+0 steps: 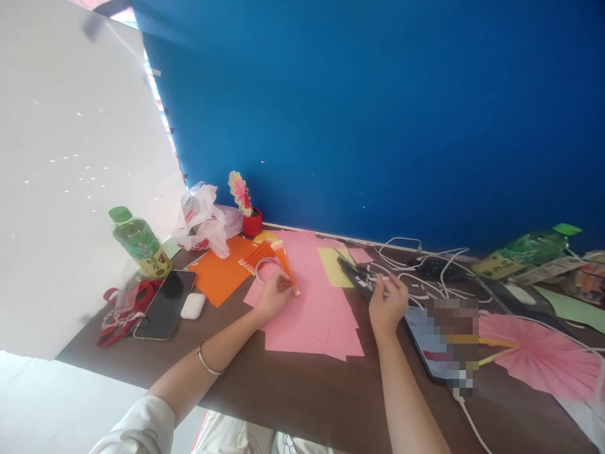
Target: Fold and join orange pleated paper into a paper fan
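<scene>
Narrow, with its fingertips drawn together, my left grip (275,295) holds the lower end of the orange folded paper strip (283,260), near the middle of the frame over the pink sheets (307,315). The tape roll (259,272) sits right against that hand, so a small turn of my wrist could nudge it and knock the strip askew. Squeezing too hard could crush the creases; holding too lightly could let the strip spring open.

Beneath my fingers the pink sheets overlap loosely, and if my palm drags, they may slide across the table (331,397) and carry the strip along. The orange pleated piece (258,252) lies just to the left, where a careless knuckle could flatten its folds.

Right of centre, my right grip (388,306) is narrow too, raised beside the black flat item (355,277); whether anything is pinched there I cannot tell. White cables (439,268) loop close by it. Catching a finger in one could tug the lit device (425,340) or sweep the yellow sheet (333,268) out of place.
</scene>
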Action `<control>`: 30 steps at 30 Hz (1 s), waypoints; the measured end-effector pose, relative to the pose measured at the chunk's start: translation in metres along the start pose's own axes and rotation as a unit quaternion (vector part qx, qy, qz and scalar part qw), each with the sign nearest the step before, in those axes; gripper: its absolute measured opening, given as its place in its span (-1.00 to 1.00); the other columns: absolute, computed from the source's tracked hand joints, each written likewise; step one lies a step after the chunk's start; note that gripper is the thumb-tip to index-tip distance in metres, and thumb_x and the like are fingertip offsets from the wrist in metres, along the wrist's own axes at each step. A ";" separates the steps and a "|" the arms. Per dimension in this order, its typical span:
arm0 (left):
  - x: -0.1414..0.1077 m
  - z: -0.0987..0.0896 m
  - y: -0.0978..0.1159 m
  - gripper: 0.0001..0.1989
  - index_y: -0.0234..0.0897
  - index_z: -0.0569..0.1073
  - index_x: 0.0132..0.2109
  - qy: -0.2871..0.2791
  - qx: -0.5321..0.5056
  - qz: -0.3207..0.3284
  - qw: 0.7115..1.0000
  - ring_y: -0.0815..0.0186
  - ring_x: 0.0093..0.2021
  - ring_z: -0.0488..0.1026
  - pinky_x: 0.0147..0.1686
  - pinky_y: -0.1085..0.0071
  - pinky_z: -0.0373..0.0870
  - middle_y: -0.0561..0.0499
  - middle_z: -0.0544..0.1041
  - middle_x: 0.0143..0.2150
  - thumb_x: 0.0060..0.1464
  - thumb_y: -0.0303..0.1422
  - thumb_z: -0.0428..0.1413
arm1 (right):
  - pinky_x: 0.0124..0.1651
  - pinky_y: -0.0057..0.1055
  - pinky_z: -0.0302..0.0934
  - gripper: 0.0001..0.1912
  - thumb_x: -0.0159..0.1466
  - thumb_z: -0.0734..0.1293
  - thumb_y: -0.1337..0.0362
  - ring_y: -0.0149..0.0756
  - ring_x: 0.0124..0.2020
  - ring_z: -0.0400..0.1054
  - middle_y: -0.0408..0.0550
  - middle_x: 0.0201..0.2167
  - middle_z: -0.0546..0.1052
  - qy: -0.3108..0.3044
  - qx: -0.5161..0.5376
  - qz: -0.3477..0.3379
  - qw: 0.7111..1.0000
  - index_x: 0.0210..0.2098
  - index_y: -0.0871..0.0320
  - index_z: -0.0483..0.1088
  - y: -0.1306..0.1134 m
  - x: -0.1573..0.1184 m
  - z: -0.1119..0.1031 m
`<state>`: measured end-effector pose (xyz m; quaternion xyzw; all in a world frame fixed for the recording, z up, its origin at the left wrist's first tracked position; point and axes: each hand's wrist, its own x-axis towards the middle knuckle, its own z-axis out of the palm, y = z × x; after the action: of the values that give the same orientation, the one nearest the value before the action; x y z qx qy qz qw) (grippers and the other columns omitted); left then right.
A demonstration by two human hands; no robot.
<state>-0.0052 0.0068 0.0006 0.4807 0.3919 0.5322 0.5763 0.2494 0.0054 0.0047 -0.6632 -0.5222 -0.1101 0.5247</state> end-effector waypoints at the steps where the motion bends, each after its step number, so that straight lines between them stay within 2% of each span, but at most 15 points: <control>1: 0.001 -0.001 0.001 -0.70 -0.28 0.24 -0.38 0.015 -0.001 0.005 1.000 0.35 -0.38 0.46 -0.26 0.33 0.37 0.02 0.46 -0.38 -0.21 -0.40 0.23 | 0.03 -0.04 0.05 -0.66 0.22 0.14 0.21 0.02 0.03 0.19 0.30 -0.05 0.34 0.022 -0.035 -0.008 0.999 -0.24 0.31 0.43 0.003 0.002 -0.002; 3: 0.006 -0.005 0.005 -0.69 -0.28 0.25 -0.38 0.050 -0.016 0.015 0.999 0.34 -0.34 0.46 -0.24 0.34 0.37 0.01 0.47 -0.36 -0.23 -0.40 0.25 | 0.04 0.01 0.00 -0.64 0.21 0.16 0.19 0.09 0.09 0.11 0.35 0.01 0.27 0.044 -0.088 -0.015 0.995 -0.18 0.33 0.41 0.003 0.003 -0.005; 5: 0.013 -0.014 0.012 -0.68 -0.28 0.25 -0.37 0.086 -0.042 0.013 0.995 0.34 -0.33 0.47 -0.24 0.34 0.38 0.00 0.47 -0.36 -0.25 -0.39 0.25 | -0.01 0.00 0.03 -0.66 0.19 0.18 0.18 0.08 0.02 0.17 0.30 -0.09 0.35 0.025 -0.125 -0.007 0.992 -0.20 0.30 0.41 -0.005 0.000 -0.005; 7: 0.019 -0.027 0.020 -0.67 -0.29 0.26 -0.36 0.116 -0.050 0.010 0.992 0.33 -0.34 0.47 -0.24 0.33 0.38 0.00 0.47 -0.37 -0.25 -0.37 0.25 | -0.05 -0.01 0.05 -0.69 0.21 0.15 0.21 0.04 -0.08 0.25 0.20 -0.21 0.42 -0.025 -0.163 0.005 0.986 -0.21 0.25 0.41 -0.015 -0.003 -0.006; 10: 0.022 -0.050 0.031 -0.67 -0.29 0.27 -0.37 0.131 -0.019 0.032 0.991 0.34 -0.36 0.46 -0.26 0.35 0.38 0.03 0.45 -0.41 -0.29 -0.38 0.26 | -0.10 -0.01 0.07 -0.62 0.19 0.13 0.28 0.09 -0.02 0.21 0.24 -0.05 0.34 -0.101 -0.233 0.014 0.967 -0.03 0.22 0.32 -0.024 -0.001 -0.012; 12: 0.019 -0.065 0.032 -0.68 -0.29 0.27 -0.37 0.127 0.009 0.054 0.990 0.37 -0.38 0.45 -0.27 0.38 0.38 0.06 0.44 -0.40 -0.29 -0.40 0.25 | -0.14 -0.03 0.11 -0.61 0.17 0.14 0.27 0.12 -0.01 0.21 0.26 -0.01 0.32 -0.163 -0.270 0.029 0.949 -0.04 0.21 0.33 -0.022 0.007 -0.020; 14: 0.015 -0.077 0.029 -0.69 -0.29 0.27 -0.37 0.132 0.026 0.059 0.989 0.38 -0.37 0.45 -0.25 0.38 0.38 0.06 0.44 -0.40 -0.29 -0.40 0.24 | -0.16 -0.07 0.13 -0.68 0.19 0.12 0.24 0.08 -0.10 0.28 0.22 -0.15 0.42 -0.206 -0.308 0.063 0.927 -0.24 0.19 0.44 -0.019 0.018 -0.030; 15: 0.014 -0.082 0.027 -0.71 -0.29 0.27 -0.38 0.134 0.038 0.059 0.988 0.37 -0.36 0.45 -0.24 0.37 0.39 0.05 0.45 -0.39 -0.28 -0.39 0.23 | -0.18 -0.08 0.13 -0.67 0.21 0.09 0.22 0.05 -0.17 0.33 0.21 -0.27 0.46 -0.226 -0.327 0.075 0.914 -0.26 0.20 0.44 -0.018 0.023 -0.034; 16: 0.013 -0.087 0.025 -0.73 -0.29 0.29 -0.39 0.138 0.054 0.061 0.987 0.36 -0.35 0.46 -0.23 0.36 0.39 0.04 0.46 -0.39 -0.26 -0.38 0.22 | -0.20 -0.10 0.14 -0.65 0.23 0.07 0.22 0.02 -0.25 0.36 0.19 -0.37 0.48 -0.243 -0.340 0.096 0.903 -0.25 0.21 0.44 -0.019 0.028 -0.036; 18: 0.013 -0.094 0.022 -0.78 -0.29 0.32 -0.37 0.140 0.090 0.074 0.983 0.34 -0.32 0.46 -0.21 0.35 0.39 0.01 0.47 -0.37 -0.21 -0.38 0.19 | -0.29 -0.20 0.16 -0.66 0.22 0.08 0.26 -0.04 -0.33 0.39 0.18 -0.38 0.49 -0.288 -0.326 0.111 0.894 -0.17 0.23 0.39 -0.028 0.033 -0.032; 20: 0.015 -0.099 0.021 -0.82 -0.29 0.35 -0.36 0.151 0.116 0.088 0.978 0.32 -0.30 0.47 -0.21 0.34 0.40 0.00 0.48 -0.36 -0.19 -0.39 0.16 | -0.30 -0.31 0.17 -0.67 0.20 0.12 0.26 -0.12 -0.29 0.39 0.14 -0.30 0.50 -0.340 -0.252 0.065 0.904 -0.12 0.23 0.36 -0.049 0.032 -0.016; 22: 0.019 -0.104 0.021 -0.85 -0.29 0.36 -0.36 0.169 0.124 0.095 0.973 0.31 -0.30 0.47 -0.19 0.33 0.39 0.00 0.48 -0.36 -0.18 -0.39 0.14 | -0.30 -0.41 0.17 -0.73 0.19 0.13 0.25 -0.22 -0.30 0.40 0.05 -0.30 0.52 -0.434 -0.164 0.030 0.886 -0.23 0.17 0.40 -0.077 0.025 0.011; 24: 0.023 -0.107 0.020 -0.85 -0.29 0.36 -0.36 0.183 0.120 0.097 0.971 0.31 -0.30 0.47 -0.17 0.32 0.39 0.00 0.48 -0.37 -0.18 -0.40 0.13 | -0.27 -0.46 0.16 -0.72 0.21 0.12 0.23 -0.27 -0.27 0.39 0.01 -0.31 0.53 -0.496 -0.121 0.025 0.859 -0.35 0.16 0.42 -0.107 0.017 0.045; 27: 0.026 -0.110 0.019 -0.88 -0.29 0.35 -0.38 0.197 0.117 0.099 0.968 0.31 -0.32 0.46 -0.18 0.32 0.39 0.00 0.47 -0.39 -0.18 -0.42 0.11 | -0.26 -0.37 0.18 -0.60 0.20 0.13 0.04 -0.16 -0.27 0.40 0.08 -0.38 0.52 -0.501 -0.136 0.046 0.854 -0.36 0.19 0.44 -0.145 0.012 0.099; 30: 0.026 -0.111 0.016 -0.90 -0.29 0.36 -0.37 0.193 0.139 0.118 0.964 0.32 -0.31 0.46 -0.21 0.34 0.39 -0.01 0.48 -0.37 -0.15 -0.44 0.09 | -0.15 -0.17 0.16 -0.40 0.10 0.13 -0.20 0.04 -0.18 0.38 0.18 -0.30 0.52 -0.498 -0.143 0.079 0.852 -0.32 0.21 0.45 -0.171 0.015 0.146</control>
<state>-0.1126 0.0473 -0.0083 0.4873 0.5060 0.6194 0.3505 0.0590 0.1154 0.0523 -0.7362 -0.6377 0.2029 0.1009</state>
